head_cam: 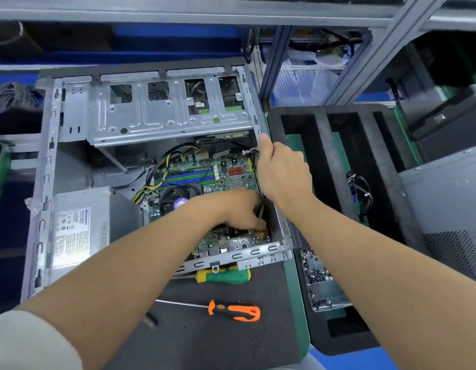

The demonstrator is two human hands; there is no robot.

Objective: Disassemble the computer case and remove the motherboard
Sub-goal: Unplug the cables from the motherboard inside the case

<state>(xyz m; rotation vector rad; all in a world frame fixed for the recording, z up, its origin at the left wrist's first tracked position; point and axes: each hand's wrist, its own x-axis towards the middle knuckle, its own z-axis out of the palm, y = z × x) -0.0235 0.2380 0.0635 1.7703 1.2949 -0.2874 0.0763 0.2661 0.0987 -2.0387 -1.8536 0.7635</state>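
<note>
Left hand: reaches deep into the case at the near right corner of the motherboard; its fingers are curled down onto a dark cable or connector at the board's right edge, and it looks like a pinch, though the tips are partly hidden.
Right hand: fingers closed round the dark cable bundle beside the case's right wall, thumb pointing up along the rail.
Key relation: the cable runs near to far along the right wall, between the two hands; the left hand is nearer its plug, so the pull probably falls to it.
Motherboard: lies flat in the floor of the computer case, still seated, with yellow and black wires attached.
Case contents: power supply at near left, drive cage at the far side.
Tabletop: green screwdriver touching the case's near edge, orange screwdriver nearer still.
Foam tray: loose cable in one slot.
Clear tray: holds screws.
</note>
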